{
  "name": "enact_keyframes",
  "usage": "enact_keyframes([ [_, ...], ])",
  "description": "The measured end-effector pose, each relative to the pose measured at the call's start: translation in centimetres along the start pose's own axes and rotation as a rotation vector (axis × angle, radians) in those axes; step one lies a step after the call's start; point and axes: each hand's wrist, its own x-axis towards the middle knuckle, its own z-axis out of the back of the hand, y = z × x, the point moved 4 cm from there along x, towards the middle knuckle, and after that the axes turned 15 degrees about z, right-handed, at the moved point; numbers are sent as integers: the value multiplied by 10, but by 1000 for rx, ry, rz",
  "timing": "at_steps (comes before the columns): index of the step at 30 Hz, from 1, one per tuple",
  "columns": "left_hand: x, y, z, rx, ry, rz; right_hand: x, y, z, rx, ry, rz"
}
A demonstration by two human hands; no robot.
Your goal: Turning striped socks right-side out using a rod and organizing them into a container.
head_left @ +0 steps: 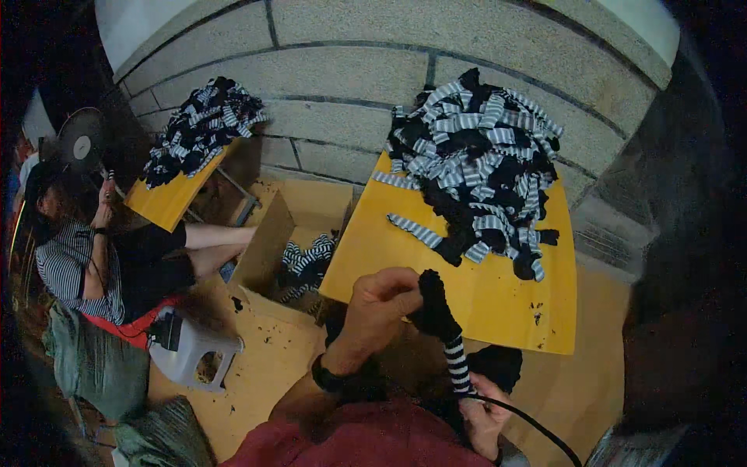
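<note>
In front of my body hangs a knit sock [456,359], striped black and white, with a bunched black part at its upper end. My left hand [375,311] pinches the edge of that black part between thumb and fingers. Lower down, my right hand [486,412] is closed round the bottom of the striped part. Beyond them, a large heap of similar striped socks [486,148] lies on a yellow board [373,257]. One loose sock [416,230] sticks out at the heap's near left side.
An open cardboard box [261,249] with striped socks stands left of the board. A black cord [537,426] runs past my right hand. At left a person [85,261] sits beside another yellow board [175,198] with its own heap, near a grey stool [198,350] and fan [81,144].
</note>
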Motion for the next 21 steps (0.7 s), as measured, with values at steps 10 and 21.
enact_keyframes([
  [10,-9,-14,-2,251,-58,4,-3,4,4,-167,-17,331],
  [21,-15,0,-14,149,-202,-229,-19,-3,5,-418,-47,136],
])
